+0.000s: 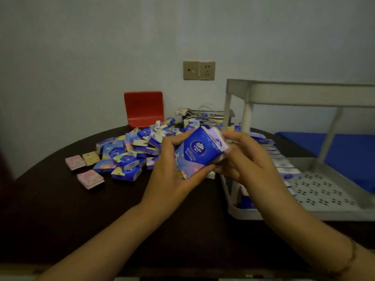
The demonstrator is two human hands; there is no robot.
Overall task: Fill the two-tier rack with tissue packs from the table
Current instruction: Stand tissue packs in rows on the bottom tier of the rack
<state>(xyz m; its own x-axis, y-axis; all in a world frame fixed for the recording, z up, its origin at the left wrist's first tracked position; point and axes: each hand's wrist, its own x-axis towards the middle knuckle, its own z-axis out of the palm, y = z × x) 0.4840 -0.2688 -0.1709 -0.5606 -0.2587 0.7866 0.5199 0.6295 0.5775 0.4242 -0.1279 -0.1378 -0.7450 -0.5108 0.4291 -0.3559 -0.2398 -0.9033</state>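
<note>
Both the left hand point(172, 173) and the right hand point(241, 159) curl around one blue tissue pack point(199, 153), held above the table point(60, 209) just left of the rack point(324, 191); it could slip during the handover and drop outside the lower tier.

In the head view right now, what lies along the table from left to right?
Pink tissue packs → pile of blue tissue packs → blue pack held in both hands, left hand and right hand → white two-tier rack.
</note>
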